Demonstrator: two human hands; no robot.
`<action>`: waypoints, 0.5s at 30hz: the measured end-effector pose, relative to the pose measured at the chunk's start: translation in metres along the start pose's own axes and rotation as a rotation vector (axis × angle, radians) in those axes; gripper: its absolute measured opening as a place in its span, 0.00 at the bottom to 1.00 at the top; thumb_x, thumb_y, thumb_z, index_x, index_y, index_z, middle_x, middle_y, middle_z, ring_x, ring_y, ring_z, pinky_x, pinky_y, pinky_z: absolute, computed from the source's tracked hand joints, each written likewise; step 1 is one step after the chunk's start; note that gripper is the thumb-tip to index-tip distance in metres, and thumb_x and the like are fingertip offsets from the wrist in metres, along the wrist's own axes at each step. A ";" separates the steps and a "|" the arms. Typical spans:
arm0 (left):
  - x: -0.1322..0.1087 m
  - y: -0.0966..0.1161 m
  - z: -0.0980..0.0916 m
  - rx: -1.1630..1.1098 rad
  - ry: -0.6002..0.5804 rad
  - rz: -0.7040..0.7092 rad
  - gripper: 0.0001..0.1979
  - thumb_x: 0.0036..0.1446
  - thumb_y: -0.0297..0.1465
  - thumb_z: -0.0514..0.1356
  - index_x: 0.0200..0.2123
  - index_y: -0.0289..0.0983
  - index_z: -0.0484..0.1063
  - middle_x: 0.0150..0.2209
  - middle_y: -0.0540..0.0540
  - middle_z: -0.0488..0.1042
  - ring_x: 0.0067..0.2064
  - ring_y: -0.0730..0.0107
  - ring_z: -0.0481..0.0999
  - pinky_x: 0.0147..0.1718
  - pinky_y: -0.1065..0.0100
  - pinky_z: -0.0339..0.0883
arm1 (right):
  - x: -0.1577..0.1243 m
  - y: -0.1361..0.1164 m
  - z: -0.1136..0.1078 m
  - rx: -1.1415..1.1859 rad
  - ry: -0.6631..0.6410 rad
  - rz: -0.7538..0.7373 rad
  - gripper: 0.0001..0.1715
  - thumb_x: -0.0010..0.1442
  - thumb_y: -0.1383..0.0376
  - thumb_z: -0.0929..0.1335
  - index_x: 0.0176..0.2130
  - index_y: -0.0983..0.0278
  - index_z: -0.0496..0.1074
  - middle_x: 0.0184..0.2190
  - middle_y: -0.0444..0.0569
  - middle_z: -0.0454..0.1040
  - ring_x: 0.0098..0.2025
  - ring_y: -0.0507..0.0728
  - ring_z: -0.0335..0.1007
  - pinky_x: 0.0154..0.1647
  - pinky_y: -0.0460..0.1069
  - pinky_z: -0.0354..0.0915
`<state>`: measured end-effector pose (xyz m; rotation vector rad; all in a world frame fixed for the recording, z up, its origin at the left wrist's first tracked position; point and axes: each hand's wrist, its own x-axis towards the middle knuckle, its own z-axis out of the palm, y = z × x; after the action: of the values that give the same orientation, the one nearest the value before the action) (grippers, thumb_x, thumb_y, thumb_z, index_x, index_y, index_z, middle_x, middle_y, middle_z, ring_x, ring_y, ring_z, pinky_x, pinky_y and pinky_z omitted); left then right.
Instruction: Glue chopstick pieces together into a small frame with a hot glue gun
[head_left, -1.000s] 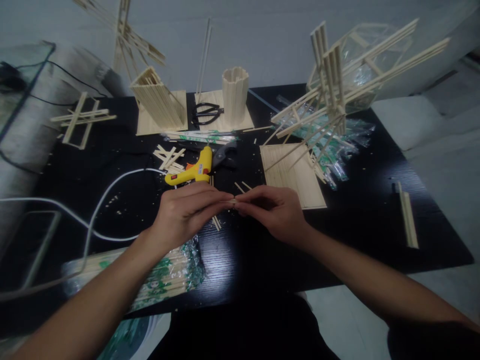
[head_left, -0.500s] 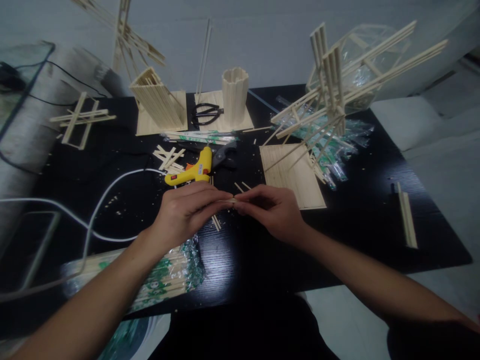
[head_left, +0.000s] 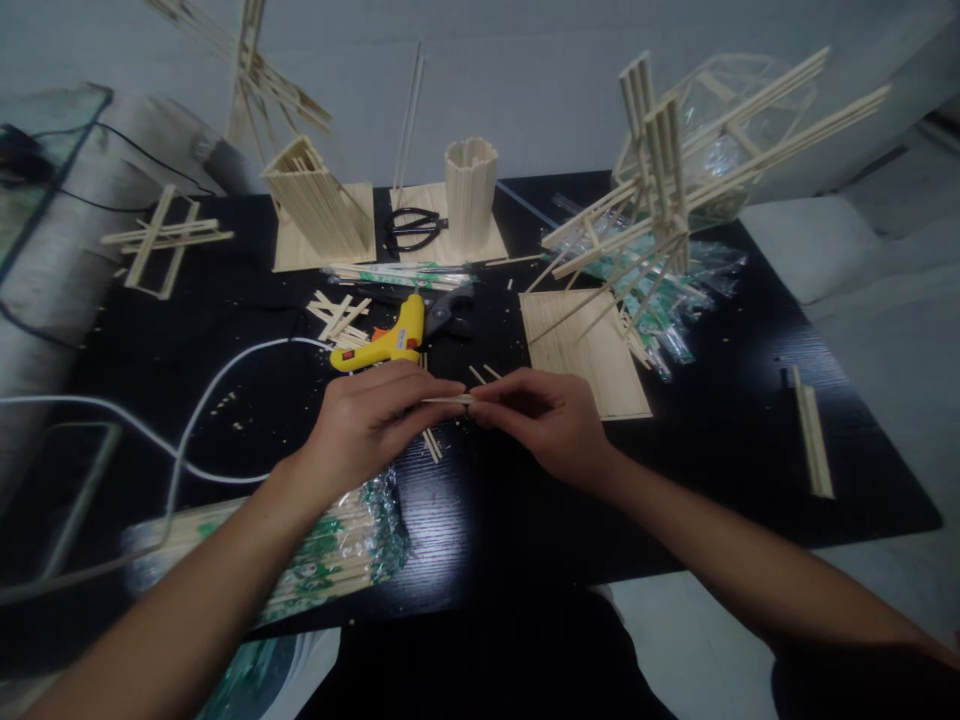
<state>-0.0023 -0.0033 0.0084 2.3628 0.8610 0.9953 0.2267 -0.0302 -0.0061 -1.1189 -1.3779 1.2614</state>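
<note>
My left hand point(head_left: 367, 425) and my right hand point(head_left: 551, 420) meet fingertip to fingertip above the black table point(head_left: 720, 440). Between them they pinch a short thin wooden stick point(head_left: 448, 400), held level. Both hands have their fingers closed on it. Just behind my left hand lies a yellow glue gun point(head_left: 386, 340) with a white cord point(head_left: 210, 400). A few loose stick pieces point(head_left: 431, 443) lie on the table under my hands.
A flat panel of sticks point(head_left: 581, 350) lies right of the hands, under a tall stick structure point(head_left: 660, 200). Black pliers point(head_left: 448, 310), scissors point(head_left: 411, 228), a stick cup point(head_left: 470, 190) and a slanted stick block point(head_left: 315, 205) stand behind. Wrapped stick packs point(head_left: 330, 555) lie near left.
My hands have stayed almost in place; slightly more of the stick shows between the fingertips now.
</note>
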 end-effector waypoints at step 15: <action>0.002 0.000 -0.007 0.001 0.019 -0.045 0.06 0.63 0.27 0.69 0.44 0.36 0.81 0.39 0.45 0.83 0.40 0.70 0.83 0.44 0.69 0.75 | 0.003 -0.001 -0.003 0.057 0.011 0.030 0.10 0.53 0.58 0.81 0.36 0.59 0.85 0.30 0.45 0.84 0.31 0.54 0.81 0.36 0.50 0.77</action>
<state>-0.0063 -0.0006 0.0137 2.3281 0.9184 1.0001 0.2294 -0.0264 -0.0046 -1.1088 -1.3133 1.3062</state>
